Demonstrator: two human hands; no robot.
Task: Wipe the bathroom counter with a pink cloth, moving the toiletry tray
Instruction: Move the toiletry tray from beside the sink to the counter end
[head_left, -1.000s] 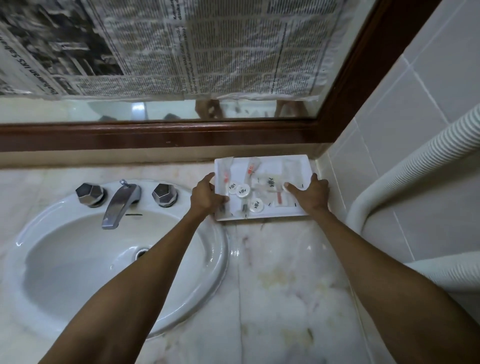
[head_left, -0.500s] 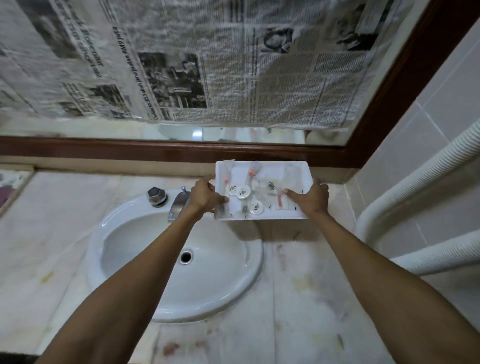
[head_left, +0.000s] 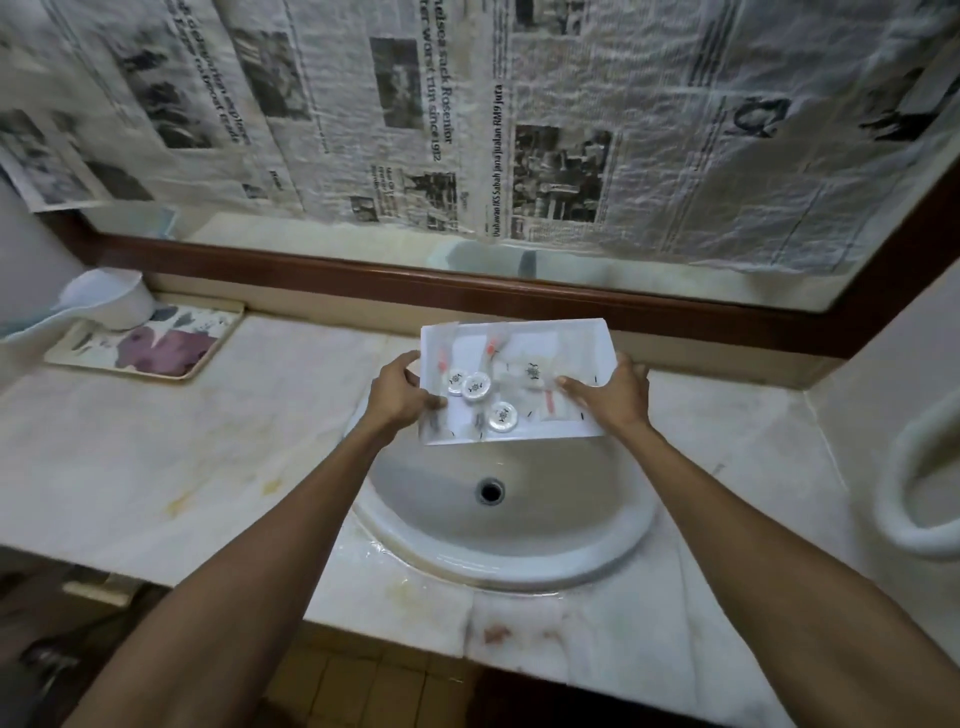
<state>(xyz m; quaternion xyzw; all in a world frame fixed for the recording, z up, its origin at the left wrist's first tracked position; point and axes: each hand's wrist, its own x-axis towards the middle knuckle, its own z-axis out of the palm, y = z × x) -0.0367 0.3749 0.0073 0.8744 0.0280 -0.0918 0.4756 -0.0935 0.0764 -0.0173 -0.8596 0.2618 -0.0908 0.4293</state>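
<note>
toiletry tray (head_left: 550, 338) held in air at frame centre, above back of sink (head_left: 519, 519) | left hand (head_left: 397, 397) grip closed on tray's left edge | right hand (head_left: 613, 397) grip closed on right edge | small round white containers (head_left: 475, 387) + sachets inside | marble tabletop (head_left: 182, 457) below, w/ floral tray (head_left: 150, 345) at upper left

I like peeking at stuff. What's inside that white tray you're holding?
The white tray holds three round white lidded tubs and some clear packets, some with red bits. Both thumbs cover the tray's edges, so anything under them is hidden.
</note>
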